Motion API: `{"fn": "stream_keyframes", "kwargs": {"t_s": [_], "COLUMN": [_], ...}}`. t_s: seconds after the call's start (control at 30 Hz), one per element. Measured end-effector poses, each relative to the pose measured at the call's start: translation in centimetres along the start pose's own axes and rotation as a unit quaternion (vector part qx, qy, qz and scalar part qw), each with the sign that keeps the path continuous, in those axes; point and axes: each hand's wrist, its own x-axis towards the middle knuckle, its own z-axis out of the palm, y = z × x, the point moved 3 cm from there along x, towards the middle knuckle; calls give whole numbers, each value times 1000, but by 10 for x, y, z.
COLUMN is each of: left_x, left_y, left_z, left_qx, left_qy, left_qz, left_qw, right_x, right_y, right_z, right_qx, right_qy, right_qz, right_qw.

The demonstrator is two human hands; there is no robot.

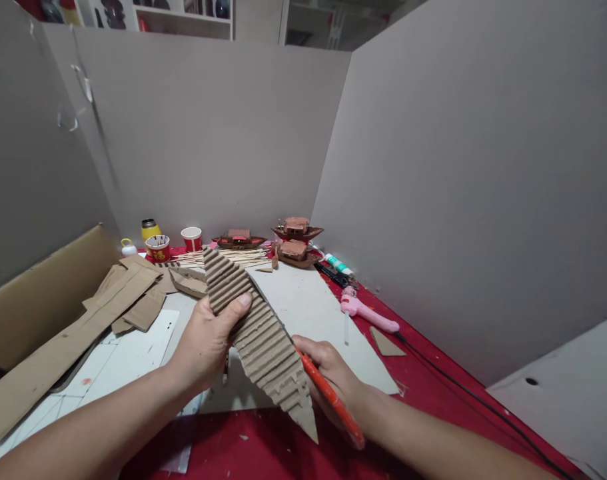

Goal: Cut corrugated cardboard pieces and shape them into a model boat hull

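A long pointed piece of corrugated cardboard (268,353), its ridges bare, is held up at a slant over the table. My left hand (210,333) grips it by the left edge, thumb pressed on the ridged face. My right hand (330,370) is closed around the orange-red handle of scissors (333,397) at the cardboard's right edge. Their blades are mostly hidden behind the cardboard. Below my left hand, part of a pencil (226,370) shows over a pale board (303,300).
Cardboard strips (78,340) lie on a drawn sheet at left. Behind are wooden sticks (243,257), paper cups (192,238) and small model boats (296,230). A pink glue gun (368,312) with a black cord lies at right. Grey panels (208,133) enclose the table.
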Motion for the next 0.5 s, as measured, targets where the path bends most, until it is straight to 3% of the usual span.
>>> {"fn": "stream_keyframes", "kwargs": {"t_s": [0.27, 0.5], "left_x": [-1, -4], "left_y": [3, -9], "left_z": [1, 2], "left_qx": [-17, -2], "left_qy": [8, -23], "left_qz": [-7, -34], "left_qw": [1000, 999], "right_x": [3, 4], "right_y": [3, 1], "right_z": [3, 4], "right_qx": [-16, -3], "right_qy": [40, 38], "right_qz": [19, 16], "right_qw": [999, 999]}}
